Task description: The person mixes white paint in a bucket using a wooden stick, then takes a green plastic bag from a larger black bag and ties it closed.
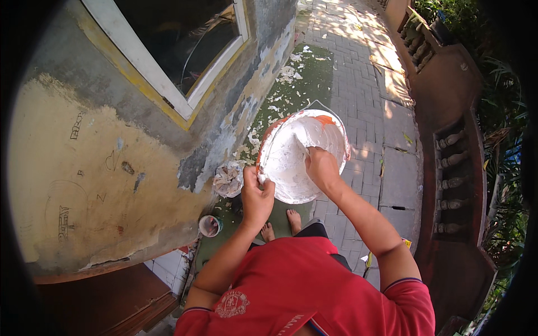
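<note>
An orange bucket [287, 173], its inside smeared with white paste, is tilted so that its mouth faces me. My left hand [258, 197] is closed on its near left rim, thumb over the edge. Reaching inside from the right, my right hand [323, 169] is wrapped round a putty knife; the grip is mostly hidden by the fingers. The knife's pale blade [300, 144] points up and left, close to the pasted inner wall. A thin wire handle [320, 103] rises at the bucket's far rim.
To the left stands a peeling wall [101, 185] with a white-framed window [140, 56]. Paint flakes lie on a green mat [316, 73]. A container of pale scraps [228, 180] and a small tub [210, 225] stand by the wall. A balustrade [448, 185] borders the grey paving [358, 101].
</note>
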The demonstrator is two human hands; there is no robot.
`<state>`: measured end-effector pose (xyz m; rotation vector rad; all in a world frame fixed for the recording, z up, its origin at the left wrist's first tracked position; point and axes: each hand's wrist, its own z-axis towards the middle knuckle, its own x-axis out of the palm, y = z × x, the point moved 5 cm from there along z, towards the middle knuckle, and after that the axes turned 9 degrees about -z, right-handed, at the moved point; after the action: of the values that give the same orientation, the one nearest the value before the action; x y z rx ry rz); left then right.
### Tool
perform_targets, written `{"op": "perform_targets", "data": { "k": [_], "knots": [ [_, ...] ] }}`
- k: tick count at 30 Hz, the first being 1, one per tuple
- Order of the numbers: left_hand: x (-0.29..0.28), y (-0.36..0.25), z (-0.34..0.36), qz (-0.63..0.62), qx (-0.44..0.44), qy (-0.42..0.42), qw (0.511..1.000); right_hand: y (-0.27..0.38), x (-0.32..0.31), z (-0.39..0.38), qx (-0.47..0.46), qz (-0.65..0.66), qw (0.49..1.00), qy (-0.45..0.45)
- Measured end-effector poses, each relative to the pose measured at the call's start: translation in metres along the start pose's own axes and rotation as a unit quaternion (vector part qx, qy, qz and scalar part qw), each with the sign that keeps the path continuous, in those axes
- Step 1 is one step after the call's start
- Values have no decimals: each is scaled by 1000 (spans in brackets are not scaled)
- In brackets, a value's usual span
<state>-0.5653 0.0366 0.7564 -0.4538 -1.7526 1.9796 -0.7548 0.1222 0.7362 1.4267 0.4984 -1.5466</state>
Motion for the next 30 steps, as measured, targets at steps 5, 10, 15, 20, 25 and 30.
{"op": "perform_targets", "data": {
  "k": [5, 10, 15, 20, 25, 30],
  "knots": [
    [-3, 4, 0, -10, 8, -56, 998, -4, 37, 15, 87, 150, 981, 89],
    [-7, 12, -1, -21, -15, -83, 996, 3, 91, 9, 272, 449, 827, 201],
    [-23, 35, -8, -31, -31, -87, 995, 48, 112, -8, 397, 614, 637, 244],
    [-33, 53, -19, 56, -59, -76, 994, 62, 141, -18, 436, 698, 501, 269],
    [-42, 54, -22, 127, -58, -81, 987, 81, 138, -16, 448, 756, 413, 240],
    [-46, 60, -22, 137, -68, -103, 983, 85, 137, -9, 449, 810, 317, 207]
  ]
}}
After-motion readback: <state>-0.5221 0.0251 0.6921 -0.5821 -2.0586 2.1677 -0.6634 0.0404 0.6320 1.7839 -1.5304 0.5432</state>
